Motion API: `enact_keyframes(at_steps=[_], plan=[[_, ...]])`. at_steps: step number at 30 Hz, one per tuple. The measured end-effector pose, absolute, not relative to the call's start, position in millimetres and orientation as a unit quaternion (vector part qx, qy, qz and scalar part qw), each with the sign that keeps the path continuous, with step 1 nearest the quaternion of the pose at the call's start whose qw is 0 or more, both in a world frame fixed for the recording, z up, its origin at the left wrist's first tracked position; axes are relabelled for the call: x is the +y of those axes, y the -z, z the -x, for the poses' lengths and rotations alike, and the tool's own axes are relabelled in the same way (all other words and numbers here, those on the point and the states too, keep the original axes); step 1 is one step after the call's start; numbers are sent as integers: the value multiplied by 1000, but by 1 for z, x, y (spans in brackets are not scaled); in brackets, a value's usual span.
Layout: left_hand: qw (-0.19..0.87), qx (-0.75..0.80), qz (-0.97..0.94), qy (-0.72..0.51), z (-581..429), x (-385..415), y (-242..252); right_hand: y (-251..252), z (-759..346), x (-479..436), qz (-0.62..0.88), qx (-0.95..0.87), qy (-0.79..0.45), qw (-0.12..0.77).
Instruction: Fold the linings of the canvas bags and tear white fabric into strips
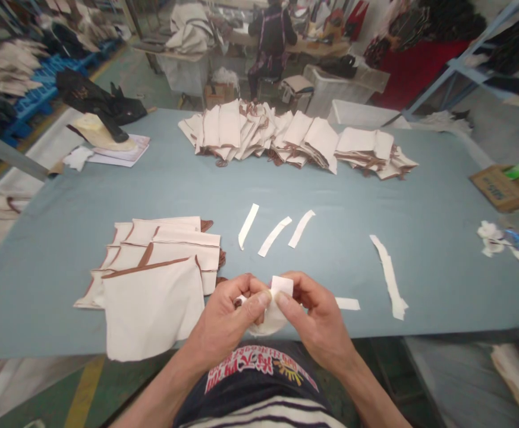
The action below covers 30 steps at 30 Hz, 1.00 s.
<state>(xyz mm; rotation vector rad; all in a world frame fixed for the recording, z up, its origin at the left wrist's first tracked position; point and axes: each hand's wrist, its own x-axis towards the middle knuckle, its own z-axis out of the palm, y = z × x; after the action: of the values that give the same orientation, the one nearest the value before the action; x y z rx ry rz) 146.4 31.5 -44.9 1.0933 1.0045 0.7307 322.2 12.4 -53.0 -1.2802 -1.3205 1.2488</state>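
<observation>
My left hand [239, 306] and my right hand [315, 306] meet at the table's front edge, fingertips pinched together. Between them is a cream cloth piece [269, 326], and a white strip [282, 285] sticks up from the pinch. A bit of brown cord [238, 302] shows at my left fingers. The fingers hide most of what they hold. Left of my left hand lies a pile of cream cloth pouches [179, 238] with brown edging. The front pouch [152, 312] hangs slightly over the table edge.
Several white strips [274, 236] lie on the blue-grey table [152, 184]; a longer strip [388, 276] lies right. Stacked pouches [299, 134] line the far side. An iron [103, 132] stands back left, a cardboard box [500, 187] right. A person [272, 35] sits beyond.
</observation>
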Motion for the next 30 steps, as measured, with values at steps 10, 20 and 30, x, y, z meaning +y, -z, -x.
enact_keyframes(at_steps=[10,20,30], plan=[[764,428,-164,-454,-146,44,61,64,-322,7,467,-474,-458,590],[705,453,20,-545,-124,72,71,33,-347,3,340,-339,-619,622],[597,458,22,-658,-97,91,94,35,-343,0,395,-278,-635,602]])
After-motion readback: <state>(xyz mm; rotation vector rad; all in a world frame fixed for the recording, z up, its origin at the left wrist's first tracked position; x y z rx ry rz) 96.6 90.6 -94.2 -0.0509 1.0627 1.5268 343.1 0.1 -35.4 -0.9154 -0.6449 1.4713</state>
